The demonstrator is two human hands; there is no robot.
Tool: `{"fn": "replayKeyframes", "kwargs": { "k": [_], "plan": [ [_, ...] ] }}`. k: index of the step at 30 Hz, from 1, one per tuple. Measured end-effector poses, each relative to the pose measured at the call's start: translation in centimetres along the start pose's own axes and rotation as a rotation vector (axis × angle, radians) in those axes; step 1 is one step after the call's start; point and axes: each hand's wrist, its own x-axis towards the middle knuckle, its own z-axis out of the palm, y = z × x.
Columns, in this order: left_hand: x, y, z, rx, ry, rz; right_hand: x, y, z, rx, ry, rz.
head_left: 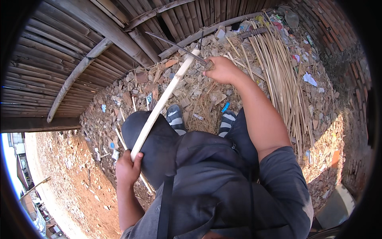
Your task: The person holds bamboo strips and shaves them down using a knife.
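My left hand [127,169] grips the near end of a long pale bamboo strip [163,101] that runs up and away across my left knee. My right hand [222,69] is closed around the handle of a long dark blade [175,44], whose edge meets the far end of the strip. Both forearms are bare below dark grey sleeves. My feet in striped sandals [175,117] rest on the rubble beneath the strip.
A pile of split bamboo strips [278,71] lies to the right on stony, littered ground [191,91]. A bamboo slat wall [59,55] rises at the left and back. A brick wall [338,36] closes the right side. Bare dirt [71,187] slopes away lower left.
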Motion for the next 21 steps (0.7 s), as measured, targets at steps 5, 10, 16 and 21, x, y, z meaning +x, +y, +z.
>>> {"fn": "replayKeyframes", "kwargs": {
  "k": [5, 10, 16, 21],
  "plan": [
    [0.0, -0.2, 0.0, -0.014, -0.034, -0.017, -3.7, -4.5, 1.8, -0.147, -0.096, -0.203],
    [0.1, 0.0, 0.0, -0.029, -0.036, -0.021, -1.6, -2.4, 0.7, -0.088, -0.187, -0.241],
    [-0.1, 0.4, -0.1, 0.061, 0.007, 0.006, -0.7, -0.5, 1.8, -0.081, 0.046, -0.084],
    [0.1, 0.0, 0.0, -0.007, -0.007, 0.003, -3.8, -5.2, 1.9, -0.213, -0.152, -0.215]
  ]
}}
